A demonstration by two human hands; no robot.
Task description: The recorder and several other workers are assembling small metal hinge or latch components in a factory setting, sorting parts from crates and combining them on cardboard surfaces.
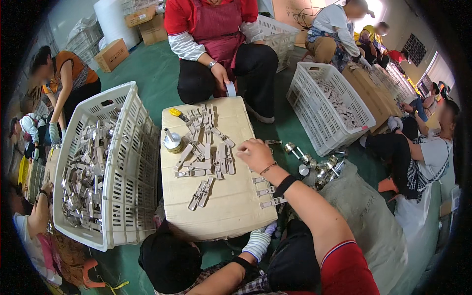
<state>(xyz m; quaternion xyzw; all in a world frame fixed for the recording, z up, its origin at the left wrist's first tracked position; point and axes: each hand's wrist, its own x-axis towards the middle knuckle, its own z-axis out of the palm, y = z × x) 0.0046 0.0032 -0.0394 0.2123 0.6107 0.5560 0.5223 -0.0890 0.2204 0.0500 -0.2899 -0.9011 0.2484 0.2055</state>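
My right hand (255,155) is over the right side of the padded cream work top (226,219), its bare fingers curled inward. Whatever they may hold is hidden beneath them. Flat metal clips (206,155) lie in a loose pile just left of it. Along the right edge several more clips (265,191) sit in a row, partly overhanging. My left hand (259,242), in a striped knit glove, is low by the near right corner. Its fingers are mostly hidden against the edge. A round metal pot with a spout (172,141) and a yellow-handled tool (176,112) are at the far left.
A white crate heaped with metal parts (108,162) stands close on the left. Another white crate (319,110) stands beyond on the right. Metal fittings (319,167) lie on a grey sack (364,211). Opposite sits a person holding a pale roll (230,89); others work around.
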